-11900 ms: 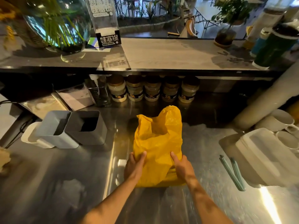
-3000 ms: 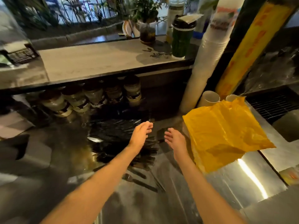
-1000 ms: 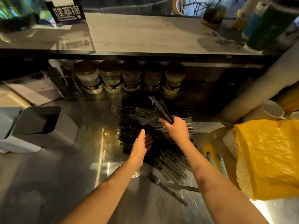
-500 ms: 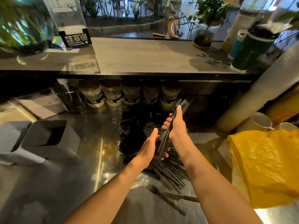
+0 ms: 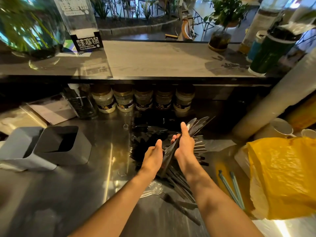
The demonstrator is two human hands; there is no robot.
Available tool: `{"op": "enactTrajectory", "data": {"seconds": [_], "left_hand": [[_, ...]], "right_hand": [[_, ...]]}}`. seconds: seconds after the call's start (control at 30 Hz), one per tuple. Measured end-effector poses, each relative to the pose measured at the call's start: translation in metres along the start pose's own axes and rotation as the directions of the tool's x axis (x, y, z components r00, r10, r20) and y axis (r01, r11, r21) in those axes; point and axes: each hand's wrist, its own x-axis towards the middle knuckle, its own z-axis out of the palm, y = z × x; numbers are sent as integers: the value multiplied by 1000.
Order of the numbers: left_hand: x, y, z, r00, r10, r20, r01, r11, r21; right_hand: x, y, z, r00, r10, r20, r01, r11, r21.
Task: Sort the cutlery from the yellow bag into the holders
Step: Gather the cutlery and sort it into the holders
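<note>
While the two grey holders [image 5: 51, 147] wait at far left, your left hand [image 5: 153, 157] steadies and your right hand [image 5: 183, 145] grips a fanned bundle of knives [image 5: 196, 124] above the cutlery pile [image 5: 181, 180]; a loose knife could slide out. Yellow bag [image 5: 283, 177] lies far right.

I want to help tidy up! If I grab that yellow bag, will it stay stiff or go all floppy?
Probably floppy: the yellow bag lies crumpled and creased like thin plastic. Likely light too, since the cutlery pile is on the counter. Its shine suggests it may feel slippery.
</note>
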Motion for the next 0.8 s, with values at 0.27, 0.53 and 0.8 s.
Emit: {"op": "enactTrajectory", "data": {"seconds": [0.27, 0.53, 0.8], "left_hand": [[-18, 6, -14, 988, 149, -43, -139, 973, 184], [-42, -6, -38, 956, 156, -250, -248, 882, -401], [-33, 19, -73, 901, 50, -432, -274, 837, -473]], "right_hand": [[-23, 12, 10, 997, -51, 55, 47, 997, 63], [-49, 20, 28, 999, -42, 28, 35, 973, 229], [-88, 71, 57, 982, 24, 188, -63, 977, 205]]}}
